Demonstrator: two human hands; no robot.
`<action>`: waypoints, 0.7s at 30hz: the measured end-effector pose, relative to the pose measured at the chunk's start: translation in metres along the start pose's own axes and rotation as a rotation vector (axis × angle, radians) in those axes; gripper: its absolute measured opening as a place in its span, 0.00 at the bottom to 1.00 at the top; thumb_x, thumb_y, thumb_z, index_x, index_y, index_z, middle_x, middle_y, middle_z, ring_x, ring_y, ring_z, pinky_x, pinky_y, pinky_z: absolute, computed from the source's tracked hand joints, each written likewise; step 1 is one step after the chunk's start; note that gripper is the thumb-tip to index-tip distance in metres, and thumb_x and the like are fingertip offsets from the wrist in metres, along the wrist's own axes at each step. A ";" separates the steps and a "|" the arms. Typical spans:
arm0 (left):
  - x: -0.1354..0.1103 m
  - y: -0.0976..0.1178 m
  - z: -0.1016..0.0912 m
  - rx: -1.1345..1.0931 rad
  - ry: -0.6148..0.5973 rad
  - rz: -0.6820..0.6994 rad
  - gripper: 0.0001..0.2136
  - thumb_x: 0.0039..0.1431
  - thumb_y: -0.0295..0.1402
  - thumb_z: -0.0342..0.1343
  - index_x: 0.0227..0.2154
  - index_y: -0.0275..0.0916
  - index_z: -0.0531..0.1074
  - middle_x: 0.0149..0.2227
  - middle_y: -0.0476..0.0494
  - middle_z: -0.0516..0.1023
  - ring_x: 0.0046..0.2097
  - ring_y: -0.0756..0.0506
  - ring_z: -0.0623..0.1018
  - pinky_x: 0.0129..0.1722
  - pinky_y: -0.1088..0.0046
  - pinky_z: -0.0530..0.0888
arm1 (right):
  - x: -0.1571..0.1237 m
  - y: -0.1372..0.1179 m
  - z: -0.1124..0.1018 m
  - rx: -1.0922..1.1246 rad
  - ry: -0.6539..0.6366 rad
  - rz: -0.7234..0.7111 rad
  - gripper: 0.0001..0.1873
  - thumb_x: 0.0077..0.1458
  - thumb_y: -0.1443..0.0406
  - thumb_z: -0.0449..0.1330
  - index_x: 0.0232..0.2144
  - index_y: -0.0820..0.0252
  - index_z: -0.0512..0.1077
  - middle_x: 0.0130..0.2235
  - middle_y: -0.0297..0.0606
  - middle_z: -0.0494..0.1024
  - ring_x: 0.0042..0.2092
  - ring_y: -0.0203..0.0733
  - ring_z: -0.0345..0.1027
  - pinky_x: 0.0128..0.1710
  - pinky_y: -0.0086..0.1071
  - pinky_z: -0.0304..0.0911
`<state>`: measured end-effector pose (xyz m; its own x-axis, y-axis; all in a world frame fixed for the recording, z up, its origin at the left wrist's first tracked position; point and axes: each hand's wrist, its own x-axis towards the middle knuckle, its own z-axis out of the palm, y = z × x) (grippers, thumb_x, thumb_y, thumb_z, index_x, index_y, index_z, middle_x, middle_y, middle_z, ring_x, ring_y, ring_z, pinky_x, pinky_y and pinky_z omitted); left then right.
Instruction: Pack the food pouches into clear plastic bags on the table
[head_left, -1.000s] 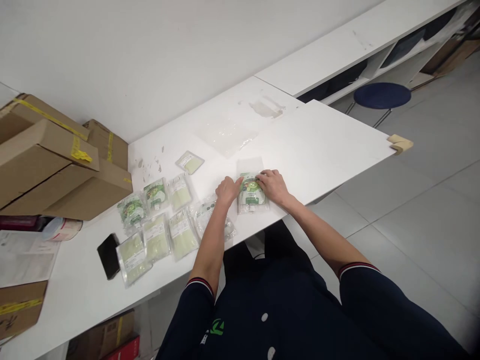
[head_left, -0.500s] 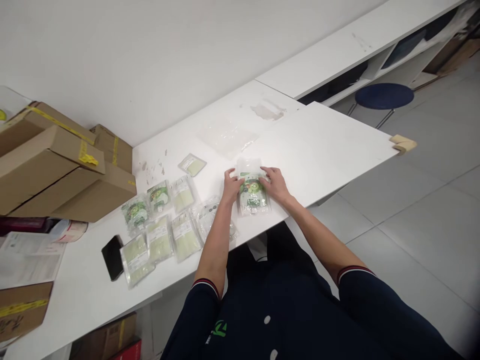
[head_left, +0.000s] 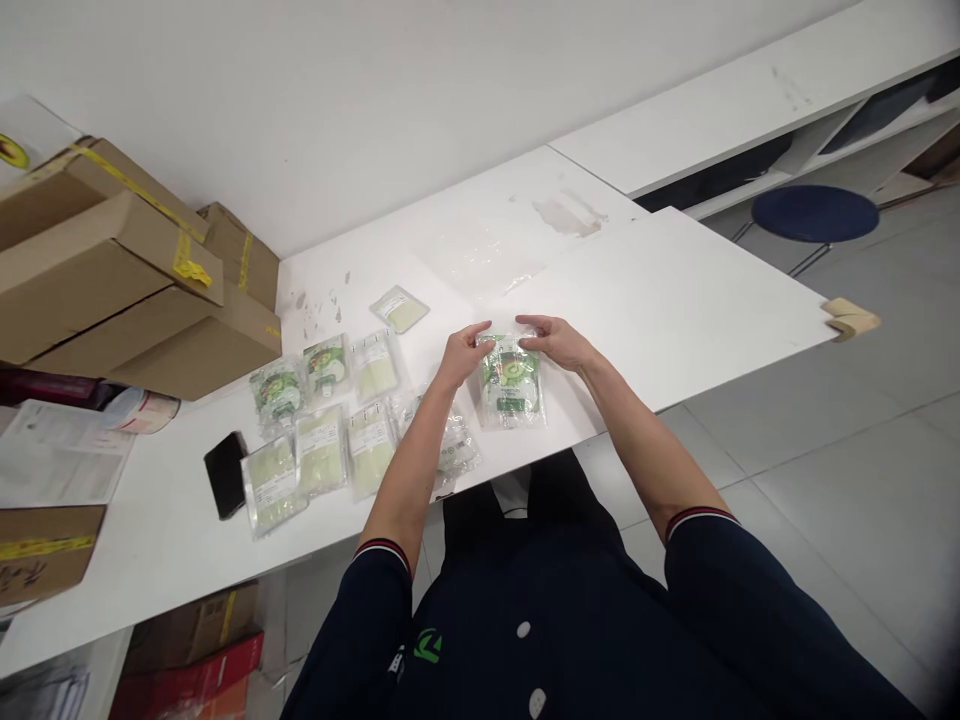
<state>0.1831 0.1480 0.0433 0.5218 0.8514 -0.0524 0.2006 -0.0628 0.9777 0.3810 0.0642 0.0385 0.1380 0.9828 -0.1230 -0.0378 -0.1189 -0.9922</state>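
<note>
A green-printed pouch in a clear plastic bag (head_left: 511, 385) lies near the front edge of the white table (head_left: 675, 290). My left hand (head_left: 465, 352) pinches the bag's top left corner. My right hand (head_left: 553, 342) pinches its top right corner, fingers curled over the upper edge. To the left lie several more bagged pouches (head_left: 322, 435) in two rows, some green-printed, some pale. One small pale packet (head_left: 400, 308) sits apart, further back. A crumpled clear bag (head_left: 450, 445) lies under my left forearm.
Cardboard boxes (head_left: 127, 290) are stacked at the left. A black phone (head_left: 224, 474) lies beside the pouches, papers (head_left: 52, 465) and a tape roll (head_left: 142, 410) further left. Clear plastic film (head_left: 487, 260) lies at the back. A blue stool (head_left: 814, 213) stands on the floor at right.
Both hands slid from the pouch's sides up to its top corners and now pinch the bag's upper edge. The camera shifted, so the scene sits slightly lower and to the right.
</note>
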 end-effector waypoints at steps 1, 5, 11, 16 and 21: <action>-0.001 0.002 -0.003 0.008 -0.020 -0.020 0.25 0.49 0.32 0.65 0.53 0.35 0.75 0.38 0.44 0.80 0.39 0.46 0.76 0.42 0.69 0.72 | 0.001 -0.003 -0.001 -0.064 -0.010 0.003 0.30 0.45 0.67 0.67 0.53 0.62 0.73 0.44 0.39 0.78 0.42 0.39 0.69 0.50 0.38 0.66; -0.007 0.014 -0.013 0.201 -0.098 -0.076 0.20 0.47 0.33 0.65 0.45 0.33 0.76 0.33 0.47 0.76 0.34 0.49 0.72 0.38 0.71 0.69 | 0.002 -0.016 0.001 -0.435 -0.079 0.039 0.15 0.50 0.64 0.65 0.41 0.63 0.78 0.36 0.39 0.77 0.37 0.41 0.68 0.43 0.39 0.66; -0.015 0.022 -0.023 0.506 -0.054 -0.058 0.09 0.53 0.35 0.59 0.24 0.38 0.67 0.23 0.53 0.63 0.27 0.52 0.63 0.29 0.73 0.60 | 0.008 -0.009 0.018 -0.569 0.023 -0.144 0.07 0.50 0.62 0.63 0.31 0.60 0.74 0.39 0.41 0.75 0.45 0.46 0.68 0.45 0.39 0.65; -0.008 0.004 -0.033 0.417 0.120 -0.122 0.04 0.59 0.34 0.54 0.33 0.39 0.68 0.28 0.52 0.69 0.30 0.50 0.68 0.31 0.75 0.64 | 0.021 0.014 0.039 -0.086 -0.017 0.026 0.17 0.54 0.56 0.63 0.42 0.59 0.69 0.34 0.36 0.77 0.33 0.39 0.70 0.35 0.33 0.67; -0.002 -0.007 -0.057 0.508 0.285 -0.167 0.12 0.62 0.38 0.53 0.46 0.38 0.68 0.41 0.41 0.75 0.43 0.43 0.74 0.43 0.70 0.68 | 0.059 0.014 0.072 -0.218 0.047 0.099 0.11 0.58 0.63 0.61 0.42 0.64 0.72 0.39 0.40 0.79 0.40 0.40 0.73 0.42 0.34 0.70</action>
<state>0.1329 0.1763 0.0487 0.2207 0.9727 -0.0714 0.6678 -0.0973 0.7380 0.3174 0.1310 0.0187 0.1902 0.9576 -0.2162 0.1604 -0.2476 -0.9555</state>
